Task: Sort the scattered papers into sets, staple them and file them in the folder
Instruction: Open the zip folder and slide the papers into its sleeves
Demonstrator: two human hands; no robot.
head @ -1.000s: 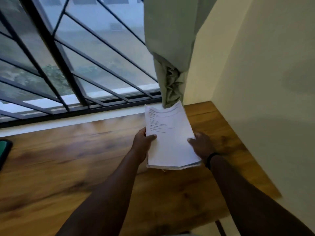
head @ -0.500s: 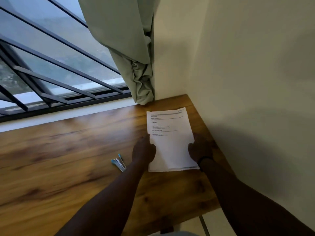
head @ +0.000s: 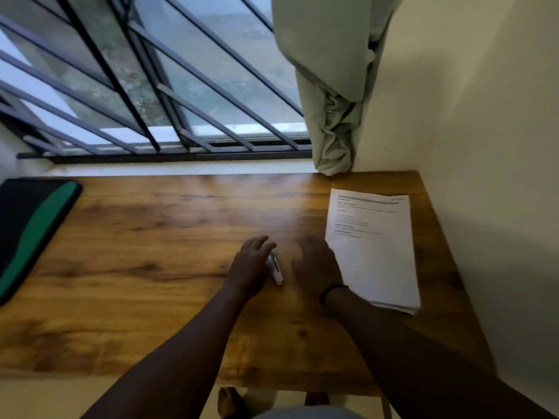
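Observation:
A stack of white printed papers (head: 375, 252) lies flat on the wooden table (head: 151, 267) near its right edge. A small white stapler (head: 275, 267) lies on the table between my two hands. My left hand (head: 251, 267) hovers over the stapler's left side with fingers extended, touching or nearly touching it. My right hand (head: 314, 264) is spread flat just right of the stapler, beside the paper stack's left edge, holding nothing. A black and green folder (head: 33, 231) lies at the table's far left.
A barred window (head: 151, 86) runs along the table's far side. A pale green curtain (head: 329, 86) hangs at the back right corner. A wall (head: 484, 146) borders the table's right edge. Bare feet (head: 230, 400) show below the table's front edge.
Both hands have let go of the paper stack, which now rests on the table at the right. The hands moved left to the stapler. The view swung left, showing the folder.

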